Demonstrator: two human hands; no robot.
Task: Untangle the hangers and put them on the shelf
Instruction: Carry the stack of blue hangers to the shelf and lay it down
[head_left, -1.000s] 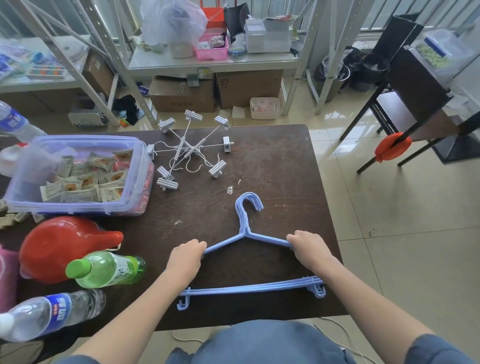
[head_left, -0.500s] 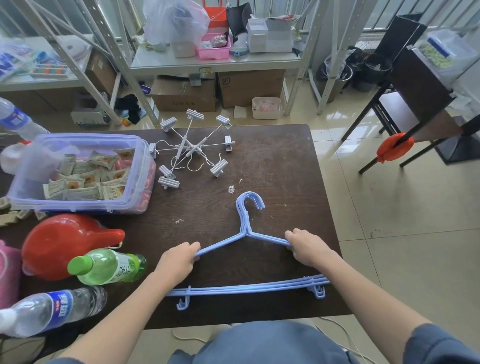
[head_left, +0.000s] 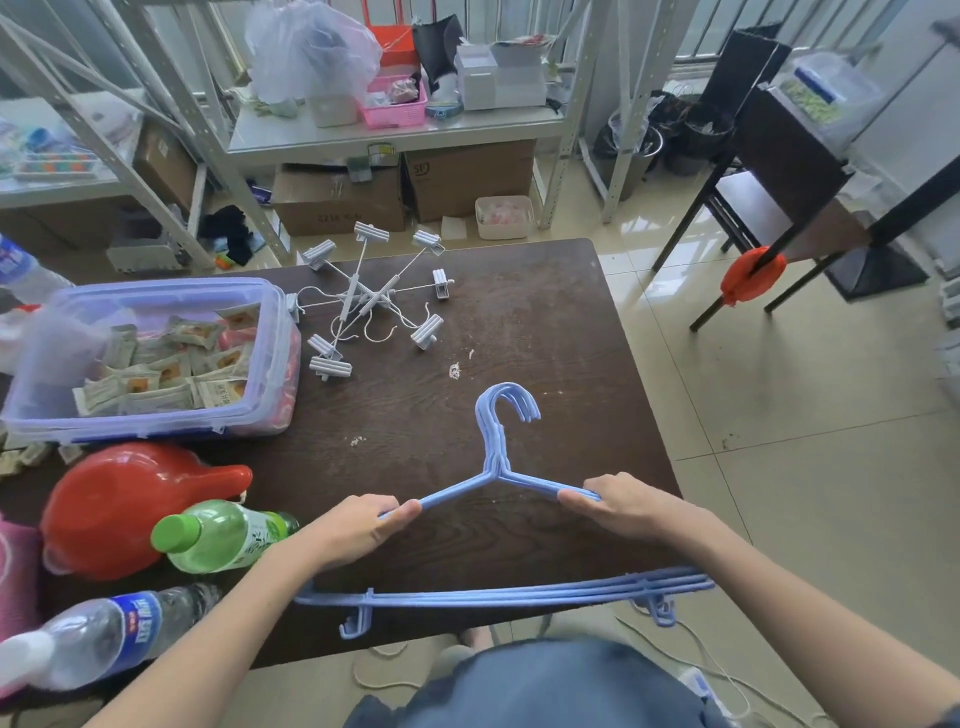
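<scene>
Hands are placed symmetrically on a stack of blue hangers (head_left: 496, 470) near the front of the dark wooden table (head_left: 545, 338). The left hand (head_left: 358, 530) is curled closed around the left sloping shoulder of the stack, thumb on top and pointing toward the neck. The right hand (head_left: 626, 506) is closed in the same way around the right shoulder, knuckles up. Both forearms are extended forward from the lower corners of the view, angled inward toward the hangers.

The hooks are bunched together and pointed away from the person, over the middle of the table. The bottom bars are spread slightly apart and are seen along the near edge of the table, with the right end passing beyond the table's right edge over the tiled floor (head_left: 810, 467).

To the left, the room is crowded: a green bottle (head_left: 223, 535) lies just beside the left wrist, with a red jug (head_left: 119, 506) behind it and a clear water bottle (head_left: 98, 636) nearer the front corner. A lidded plastic bin (head_left: 150, 358) is set farther back on the left, and a white tangle of clip hangers (head_left: 371, 301) lies at the far edge. Bare tabletop is left between the hooks and the clip hangers. A metal shelf (head_left: 395, 132) stands beyond the table's far edge.
</scene>
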